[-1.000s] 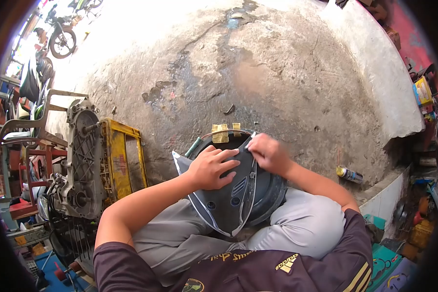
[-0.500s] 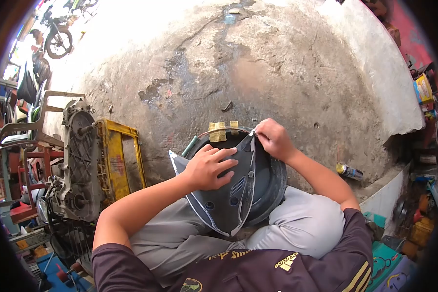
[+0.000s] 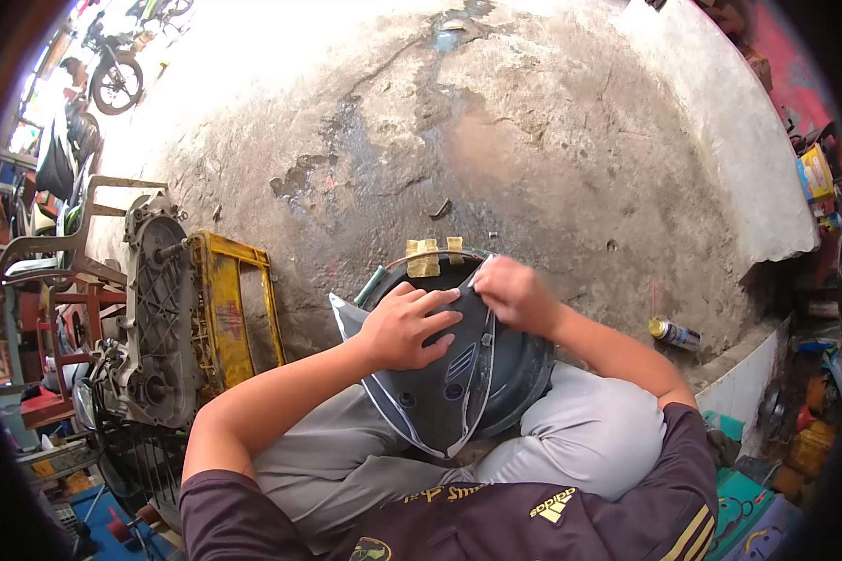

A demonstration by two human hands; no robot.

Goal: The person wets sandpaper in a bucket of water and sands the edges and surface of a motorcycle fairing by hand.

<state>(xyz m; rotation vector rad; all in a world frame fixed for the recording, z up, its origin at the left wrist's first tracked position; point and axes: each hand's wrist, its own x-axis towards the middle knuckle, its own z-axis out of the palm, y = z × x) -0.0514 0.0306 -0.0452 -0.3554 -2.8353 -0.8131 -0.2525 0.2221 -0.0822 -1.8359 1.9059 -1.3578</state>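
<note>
A dark grey pointed panel (image 3: 444, 397) with pale edges lies over a round black basin (image 3: 524, 379) between my crossed legs. My left hand (image 3: 409, 327) rests on the panel with its fingers spread. At the panel's upper right edge, my right hand (image 3: 513, 292) is closed and slightly blurred; what it pinches is too small to make out. Yellowish pieces (image 3: 423, 258) sit on the basin's far rim, and a small green roll (image 3: 371, 284) is at its left rim.
A metal engine casing (image 3: 162, 318) and a yellow frame (image 3: 223, 309) stand on the left, beside a chair (image 3: 84, 252). A spray can (image 3: 674, 335) lies on the concrete floor (image 3: 552, 168) at the right. Farther off is a motorcycle wheel (image 3: 117, 84).
My right hand first moved up along the panel's edge, then came back down toward the panel. My left hand has stayed spread on the panel.
</note>
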